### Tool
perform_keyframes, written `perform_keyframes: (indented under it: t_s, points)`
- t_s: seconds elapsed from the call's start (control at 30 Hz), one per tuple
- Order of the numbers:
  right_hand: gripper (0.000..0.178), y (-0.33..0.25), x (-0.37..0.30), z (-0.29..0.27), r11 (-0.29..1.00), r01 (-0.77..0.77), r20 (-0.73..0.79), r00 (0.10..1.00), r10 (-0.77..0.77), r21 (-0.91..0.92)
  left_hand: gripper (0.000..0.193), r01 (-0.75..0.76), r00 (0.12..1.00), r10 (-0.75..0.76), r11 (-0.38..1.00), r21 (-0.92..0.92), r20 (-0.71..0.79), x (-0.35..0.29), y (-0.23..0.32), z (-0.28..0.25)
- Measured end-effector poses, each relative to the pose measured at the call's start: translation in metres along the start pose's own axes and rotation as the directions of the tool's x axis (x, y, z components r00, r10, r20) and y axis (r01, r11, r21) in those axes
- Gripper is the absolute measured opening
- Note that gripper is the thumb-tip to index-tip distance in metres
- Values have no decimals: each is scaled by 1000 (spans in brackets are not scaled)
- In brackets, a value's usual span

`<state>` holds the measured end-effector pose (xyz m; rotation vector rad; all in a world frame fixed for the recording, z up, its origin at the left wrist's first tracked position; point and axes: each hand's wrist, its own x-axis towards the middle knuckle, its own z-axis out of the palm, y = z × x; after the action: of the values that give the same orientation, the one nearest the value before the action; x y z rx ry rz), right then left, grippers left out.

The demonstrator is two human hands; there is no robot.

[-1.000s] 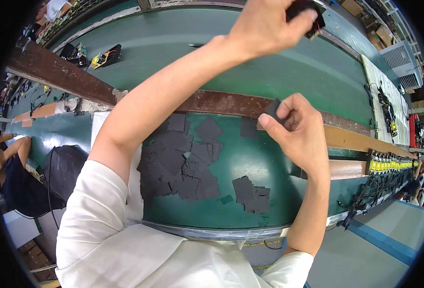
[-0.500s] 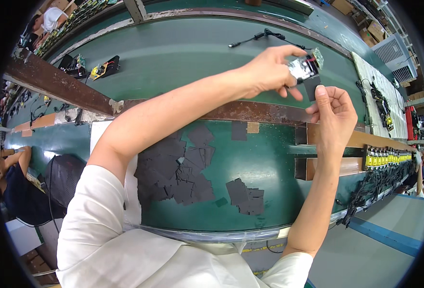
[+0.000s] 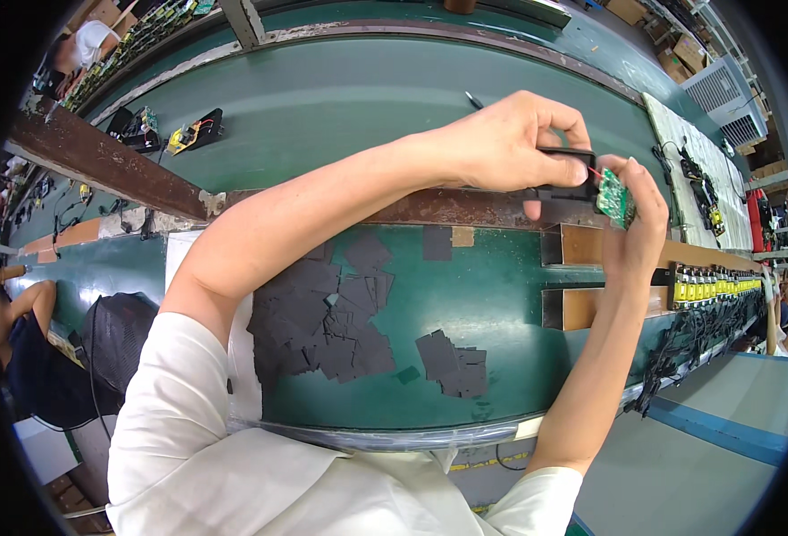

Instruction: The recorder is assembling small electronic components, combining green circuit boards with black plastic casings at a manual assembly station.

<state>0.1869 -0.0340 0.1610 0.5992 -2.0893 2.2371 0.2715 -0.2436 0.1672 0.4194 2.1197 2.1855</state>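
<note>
My left hand (image 3: 510, 143) grips an open black plastic case (image 3: 572, 191), its thumb pressed on the case's inside. Joined to the case by a thin red wire, a green circuit board (image 3: 615, 198) is held in the fingers of my right hand (image 3: 646, 210). Both hands are above the brown rail, close together at the right. Part of a black cable (image 3: 474, 100) shows beyond my left hand. Nearer to me, a heap of thin dark grey sheets (image 3: 322, 313) and a smaller pile of sheets (image 3: 452, 364) lie on the green table (image 3: 492, 286).
A rusty rail (image 3: 429, 207) runs across the bench. Two cardboard channels (image 3: 590, 308) lie at the right, beside a row of yellow-wrapped parts (image 3: 715, 286) with black cables. Opened cases with boards (image 3: 195, 130) rest on the belt at far left. Another person (image 3: 32, 348) sits at left.
The dark sheet in my right hand is no longer visible. That hand has moved up to the circuit board. The case has turned, and the cable beyond it has shifted.
</note>
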Motion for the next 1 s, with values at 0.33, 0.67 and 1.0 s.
perform_keyframes:
  t_s: [0.33, 0.67, 1.0]
  points:
    - [38, -13, -25, 18, 930, -341, 373, 852, 367, -136, 16, -355, 634, 771, 363, 861, -64, 19, -40, -20]
    - [31, 5, -25, 23, 825, 279, 125, 960, -250, -492, 31, -229, 929, 299, 928, 293, -220, 13, -32, 3]
    - [42, 23, -30, 38, 535, 554, 303, 819, -488, -638, 43, -119, 897, 182, 977, 175, -404, 17, -36, 7]
